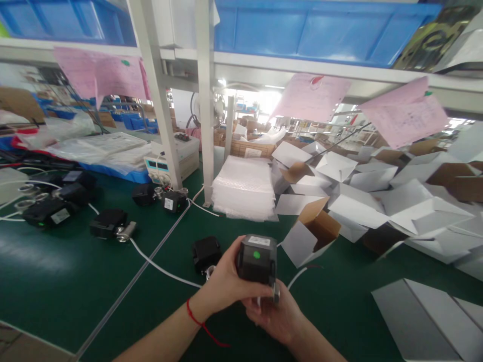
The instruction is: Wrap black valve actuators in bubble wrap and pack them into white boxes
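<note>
My left hand (222, 284) grips a black box-shaped device (256, 259) with a green dot and a white label on top. Under it my right hand (275, 317) has its fingers curled round the device's metal fitting and white cable (298, 276). A red string sits on my left wrist. Another black device (206, 254) lies on the green table just behind my left hand. An open small white carton (311, 231) with a brown inside stands close to the right of the held device.
Several more black devices with white cables (107, 223) lie on the green table (75, 281) at left. A stack of bubble bags (243, 188) sits centre back. A heap of white cartons (381, 191) fills the right. White shelf posts (206, 110) stand behind; blue bins overhead.
</note>
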Motion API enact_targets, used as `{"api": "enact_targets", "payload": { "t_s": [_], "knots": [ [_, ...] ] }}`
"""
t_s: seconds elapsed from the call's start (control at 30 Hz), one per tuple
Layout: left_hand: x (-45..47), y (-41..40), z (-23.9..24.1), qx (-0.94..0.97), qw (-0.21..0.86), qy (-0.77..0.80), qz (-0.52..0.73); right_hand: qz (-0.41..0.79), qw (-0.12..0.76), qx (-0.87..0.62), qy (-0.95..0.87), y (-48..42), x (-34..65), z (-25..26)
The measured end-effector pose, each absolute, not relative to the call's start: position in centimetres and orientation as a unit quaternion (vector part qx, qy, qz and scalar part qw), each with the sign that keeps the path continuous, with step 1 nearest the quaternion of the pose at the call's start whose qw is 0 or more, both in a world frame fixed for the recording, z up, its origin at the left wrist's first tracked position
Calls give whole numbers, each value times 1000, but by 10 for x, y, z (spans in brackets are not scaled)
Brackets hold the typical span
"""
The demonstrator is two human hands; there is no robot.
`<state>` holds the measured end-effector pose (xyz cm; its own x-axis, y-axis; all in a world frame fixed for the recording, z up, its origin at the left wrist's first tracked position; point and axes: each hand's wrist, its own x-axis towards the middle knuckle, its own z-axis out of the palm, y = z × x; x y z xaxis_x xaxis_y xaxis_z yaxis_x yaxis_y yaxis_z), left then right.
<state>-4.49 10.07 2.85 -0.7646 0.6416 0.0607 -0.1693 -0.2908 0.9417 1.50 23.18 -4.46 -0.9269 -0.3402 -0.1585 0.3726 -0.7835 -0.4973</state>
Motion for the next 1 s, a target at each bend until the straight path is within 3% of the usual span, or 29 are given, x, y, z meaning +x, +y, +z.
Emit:
{"api": "enact_targets", "payload": {
  "t_s": [0.37, 1.0],
  "knots": [
    [-56, 100, 27, 129, 176, 551, 806, -904, -26, -23, 427, 223, 16, -18],
    [-64, 99, 18, 130, 198, 488, 840, -908, -23, 14, 418, 225, 16, -22]
  ]
}}
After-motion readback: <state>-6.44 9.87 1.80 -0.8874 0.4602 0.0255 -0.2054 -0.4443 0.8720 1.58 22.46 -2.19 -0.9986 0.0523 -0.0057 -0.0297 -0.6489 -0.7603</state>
